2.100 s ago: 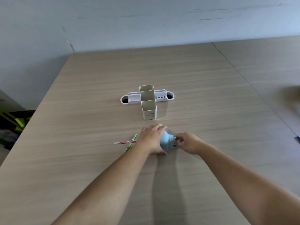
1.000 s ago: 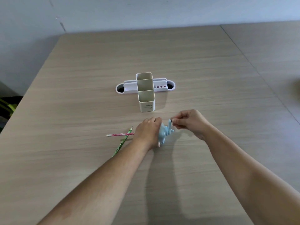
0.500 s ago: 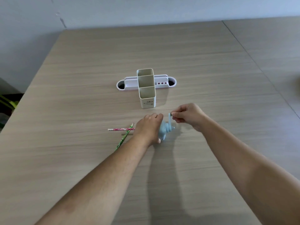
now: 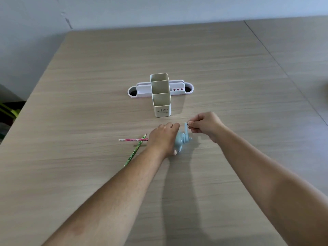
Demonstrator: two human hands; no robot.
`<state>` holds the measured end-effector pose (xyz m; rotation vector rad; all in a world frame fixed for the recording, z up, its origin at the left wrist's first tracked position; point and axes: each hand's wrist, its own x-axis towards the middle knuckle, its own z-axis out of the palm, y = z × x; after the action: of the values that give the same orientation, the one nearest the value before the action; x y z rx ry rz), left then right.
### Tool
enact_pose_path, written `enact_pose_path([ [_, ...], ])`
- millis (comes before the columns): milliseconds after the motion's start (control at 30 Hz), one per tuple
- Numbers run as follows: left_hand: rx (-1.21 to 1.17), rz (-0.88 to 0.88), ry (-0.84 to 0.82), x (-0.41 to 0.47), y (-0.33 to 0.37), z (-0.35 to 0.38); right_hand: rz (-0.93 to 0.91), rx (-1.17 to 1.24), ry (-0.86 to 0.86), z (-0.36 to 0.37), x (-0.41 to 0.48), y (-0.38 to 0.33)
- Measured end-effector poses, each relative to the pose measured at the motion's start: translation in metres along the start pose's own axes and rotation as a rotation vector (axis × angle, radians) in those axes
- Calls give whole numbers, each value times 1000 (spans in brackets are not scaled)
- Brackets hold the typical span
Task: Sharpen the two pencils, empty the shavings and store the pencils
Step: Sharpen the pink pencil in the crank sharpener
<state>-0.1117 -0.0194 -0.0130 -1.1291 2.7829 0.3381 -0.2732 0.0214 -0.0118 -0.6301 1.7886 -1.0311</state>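
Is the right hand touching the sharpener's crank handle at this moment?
Touching. In the head view, the right hand pinches the upright crank handle of the blue sharpener between its fingertips, no gap visible.

Pale wood-grain table (image 4: 88, 174), second table (image 4: 292, 50) butted against its right edge, grey-white wall (image 4: 159, 9) behind
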Motion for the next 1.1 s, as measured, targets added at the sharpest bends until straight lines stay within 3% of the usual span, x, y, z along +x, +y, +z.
enact_pose_path([
  [100,0,-37,8,2,1,2,39,-218,42,14,1,34],
  [200,0,-53,13,3,1,4,210,-198,-289,0,-28,41],
  [267,-7,-38,7,1,0,3,210,-85,-442,-15,-40,23],
  [300,-3,-23,11,0,0,2,162,6,-419,-20,-37,13],
  [400,4,-7,10,0,1,0,57,128,-133,-12,-13,-7],
  [500,6,-37,23,1,1,2,-15,-328,37,10,4,17],
  [567,6,-53,36,3,1,4,78,-406,-107,10,-10,36],
  [667,-4,-39,13,2,0,4,211,-204,-480,-11,-34,26],
  [700,-2,-28,6,1,-1,3,183,-111,-504,-19,-33,16],
  [800,6,-7,13,-1,-1,1,58,99,-241,-19,-11,-6],
  [867,5,-21,21,0,0,2,23,-36,-76,-3,7,3],
  [933,8,-38,38,2,0,3,49,-268,-30,10,12,28],
  [1000,7,-47,43,4,0,4,160,-290,-173,8,-3,41],
  [1100,-5,-33,12,2,-1,3,255,-197,-527,-13,-28,25],
])
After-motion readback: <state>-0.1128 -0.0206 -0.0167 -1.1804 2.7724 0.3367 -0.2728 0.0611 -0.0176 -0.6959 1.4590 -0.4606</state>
